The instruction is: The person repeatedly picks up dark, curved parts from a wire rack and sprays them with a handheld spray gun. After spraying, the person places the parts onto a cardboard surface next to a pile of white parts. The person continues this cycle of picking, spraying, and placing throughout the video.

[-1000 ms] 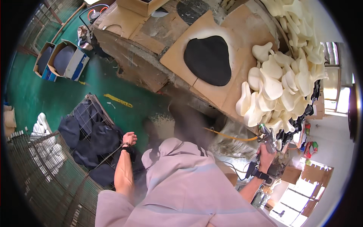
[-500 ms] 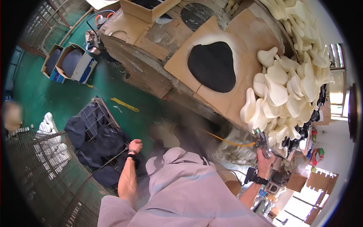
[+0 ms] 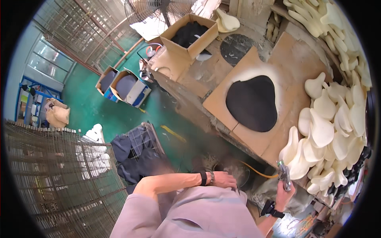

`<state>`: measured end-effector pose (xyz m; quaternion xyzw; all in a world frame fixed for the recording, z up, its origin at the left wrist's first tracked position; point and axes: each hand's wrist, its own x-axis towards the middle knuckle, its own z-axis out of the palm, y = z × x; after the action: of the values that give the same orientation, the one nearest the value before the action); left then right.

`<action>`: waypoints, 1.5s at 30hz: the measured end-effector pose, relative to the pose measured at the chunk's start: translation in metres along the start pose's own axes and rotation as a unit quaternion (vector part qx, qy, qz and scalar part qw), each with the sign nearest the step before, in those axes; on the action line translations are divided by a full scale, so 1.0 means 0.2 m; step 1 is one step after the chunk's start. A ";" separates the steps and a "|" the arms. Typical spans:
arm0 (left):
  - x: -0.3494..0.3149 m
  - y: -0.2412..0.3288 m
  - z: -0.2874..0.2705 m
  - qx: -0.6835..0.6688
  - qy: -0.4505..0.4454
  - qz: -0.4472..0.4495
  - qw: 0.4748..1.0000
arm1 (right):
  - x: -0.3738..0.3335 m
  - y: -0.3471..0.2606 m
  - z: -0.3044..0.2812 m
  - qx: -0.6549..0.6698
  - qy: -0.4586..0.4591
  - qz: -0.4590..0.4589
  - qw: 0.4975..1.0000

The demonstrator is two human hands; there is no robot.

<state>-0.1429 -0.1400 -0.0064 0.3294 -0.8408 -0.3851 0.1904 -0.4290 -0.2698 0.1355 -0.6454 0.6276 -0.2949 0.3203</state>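
Observation:
My right hand [image 3: 285, 194] is wrapped round a metal spray gun [image 3: 283, 175] beside the work table's near edge. An orange hose [image 3: 258, 172] runs up to the gun from the left. Across the front of my waist lies my left hand [image 3: 224, 180], its fingers loosely stretched and nothing seen in them. On the table, a black saddle-shaped sheet [image 3: 252, 104] rests on a cardboard panel [image 3: 222, 93], with a whitish haze round its upper and right edges. Cream foam saddle pads [image 3: 322, 129] are heaped just beyond the gun.
An open carton [image 3: 202, 47] of black pieces stands at the table's far end, by a fan [image 3: 158, 11]. Two boxes [image 3: 129, 88] sit on the green floor. At left are wire racks [image 3: 47, 174] and a mesh cart holding black pieces [image 3: 137, 164].
My left hand has come from beside the mesh cart across to my waist. My view has shifted, so the table and pads appear further right and lower. The spray gun stays in my right hand.

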 end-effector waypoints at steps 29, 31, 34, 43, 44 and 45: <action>-1.35 -1.53 0.08 -0.124 0.102 -0.656 0.737 | -0.35 -0.82 -0.06 0.060 -0.004 -0.006 0.998; -1.27 -1.30 0.05 -0.217 0.164 -0.645 0.714 | -0.32 -0.85 -0.04 0.052 0.019 -0.002 0.998; -1.33 -1.19 0.10 -0.234 0.223 -0.634 0.702 | -0.23 -0.90 -0.01 0.041 -0.007 -0.041 0.998; -1.42 -1.24 0.30 -0.309 0.255 -0.631 0.664 | -0.07 -0.99 -0.02 0.011 -0.130 -0.113 0.985; -1.35 -1.24 0.29 -0.290 0.248 -0.638 0.669 | -0.07 -0.99 -0.02 0.002 -0.149 -0.121 0.981; -1.30 -1.24 0.26 -0.270 0.240 -0.645 0.673 | -0.08 -0.97 -0.03 0.000 -0.166 -0.127 0.978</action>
<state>0.1132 -0.0503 -0.2484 0.8054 -0.2041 -0.5298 0.1699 -0.3136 -0.2534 0.2910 -0.7596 0.4791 -0.2221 0.3798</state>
